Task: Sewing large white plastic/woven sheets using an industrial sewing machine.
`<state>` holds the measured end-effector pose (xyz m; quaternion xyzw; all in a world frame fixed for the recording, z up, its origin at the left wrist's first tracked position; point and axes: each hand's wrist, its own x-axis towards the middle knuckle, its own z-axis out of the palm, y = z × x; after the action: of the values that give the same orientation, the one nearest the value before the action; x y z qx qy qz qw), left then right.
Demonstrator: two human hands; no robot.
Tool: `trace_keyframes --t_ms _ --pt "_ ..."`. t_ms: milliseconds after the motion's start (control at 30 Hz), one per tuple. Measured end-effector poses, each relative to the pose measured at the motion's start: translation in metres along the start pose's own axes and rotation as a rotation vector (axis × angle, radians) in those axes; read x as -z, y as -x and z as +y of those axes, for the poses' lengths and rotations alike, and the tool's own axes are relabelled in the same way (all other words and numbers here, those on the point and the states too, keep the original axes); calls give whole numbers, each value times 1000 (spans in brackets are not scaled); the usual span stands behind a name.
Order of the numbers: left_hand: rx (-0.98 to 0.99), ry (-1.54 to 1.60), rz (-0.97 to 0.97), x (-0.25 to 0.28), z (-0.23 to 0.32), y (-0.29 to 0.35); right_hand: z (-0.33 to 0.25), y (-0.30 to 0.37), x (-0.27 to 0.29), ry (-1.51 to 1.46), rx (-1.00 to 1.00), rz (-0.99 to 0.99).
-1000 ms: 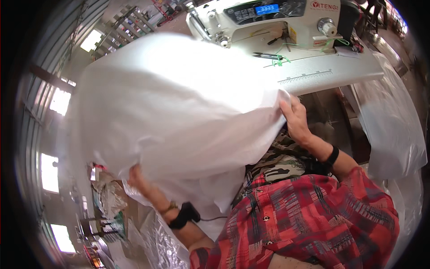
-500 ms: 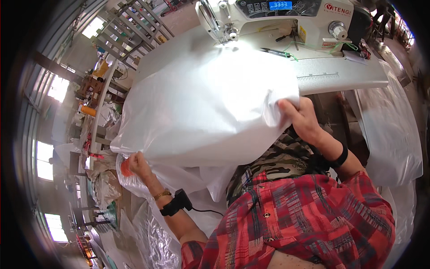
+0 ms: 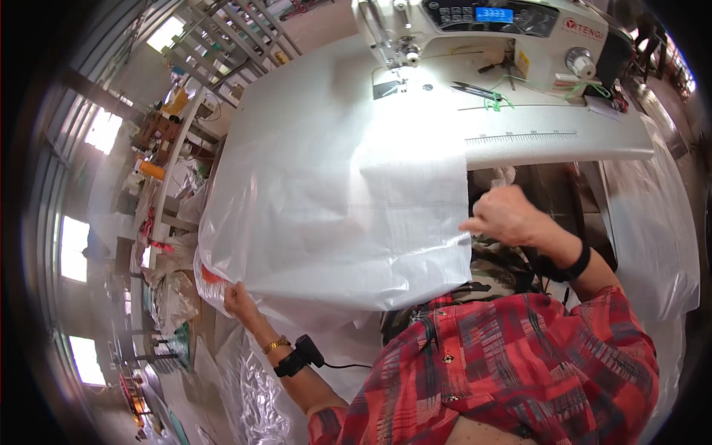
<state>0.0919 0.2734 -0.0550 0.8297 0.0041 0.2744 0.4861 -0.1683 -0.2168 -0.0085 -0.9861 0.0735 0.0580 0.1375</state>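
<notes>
A large white plastic sheet [image 3: 319,222] lies over the sewing machine's table and hangs over the near edge towards my lap. With closed fingers, my left hand [image 3: 239,301] grips its lower left corner, beside an orange-red patch [image 3: 212,276]. At the sheet's right edge is my right hand [image 3: 508,215], fingers curled and thumb side pinching that edge. A small whitish scrap [image 3: 503,176] shows just behind this hand; whether it is part of the sheet I cannot tell. The sewing machine [image 3: 482,37] stands at the far side, its lit needle area [image 3: 404,81] just beyond the sheet.
On the machine bed lie dark thread snips [image 3: 478,91] with green thread, near a printed ruler scale [image 3: 523,136]. More clear plastic sheeting [image 3: 649,230] hangs at the right. A metal rack [image 3: 222,44] and a cluttered shelf [image 3: 174,170] stand to the left.
The sheet has come nearer to me and lies flatter, baring the needle plate. Both hands have moved down towards me, and the right edge is no longer bunched up in my right hand.
</notes>
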Motion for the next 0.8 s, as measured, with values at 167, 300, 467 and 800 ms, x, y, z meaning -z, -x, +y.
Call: trace_keyframes --t_ms 167,300,467,800 --pt "-94 -69 -38 -7 4 1 -26 -35 60 -216 316 347" --pt "-129 64 -31 -3 13 11 -42 -115 36 -2 608 394" --pt "-265 -238 -120 22 12 27 6 -165 0 95 364 296" --pt "52 -420 -40 147 -35 61 16 -191 10 91 390 293"
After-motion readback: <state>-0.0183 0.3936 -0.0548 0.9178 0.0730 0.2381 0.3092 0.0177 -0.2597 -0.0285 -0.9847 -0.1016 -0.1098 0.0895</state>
